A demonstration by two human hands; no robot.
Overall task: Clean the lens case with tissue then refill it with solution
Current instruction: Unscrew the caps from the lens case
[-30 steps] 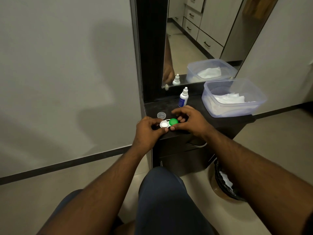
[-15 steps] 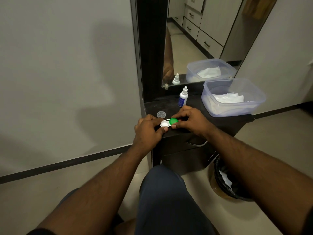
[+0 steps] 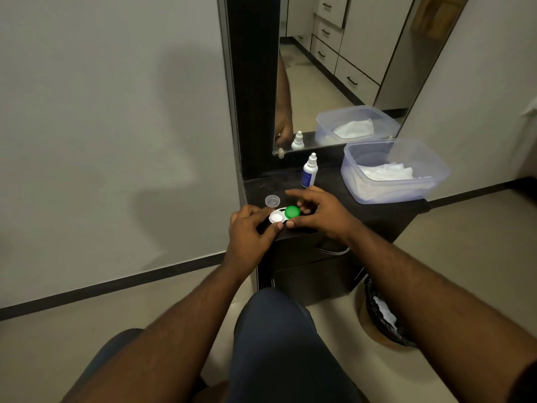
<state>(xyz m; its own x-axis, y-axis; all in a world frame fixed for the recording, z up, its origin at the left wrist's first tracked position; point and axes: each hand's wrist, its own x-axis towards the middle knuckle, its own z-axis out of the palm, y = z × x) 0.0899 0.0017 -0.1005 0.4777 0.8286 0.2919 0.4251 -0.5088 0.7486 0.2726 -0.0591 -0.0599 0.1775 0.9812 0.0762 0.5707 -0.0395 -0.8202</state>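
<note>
Plastic tissue tub [image 3: 392, 193], solution bottle [image 3: 309, 171] behind lens case [image 3: 283, 215]

Glossy green plastic cap [image 3: 292, 212] btwn fingertips; clear plastic cap [image 3: 272, 200] just beyond them; matt dark counter [image 3: 363, 209] under.

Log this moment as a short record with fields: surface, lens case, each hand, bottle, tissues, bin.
surface: dark counter below a mirror
lens case: at the counter's front edge; green cap on one well, white side beside it
loose cap: clear cap just behind the case
left hand: steadying the case's white side
right hand: at the green cap, forefinger stretched out
bottle: solution bottle upright, untouched
tissues: in clear tub at right
bin: on the floor, with white tissue inside
</note>
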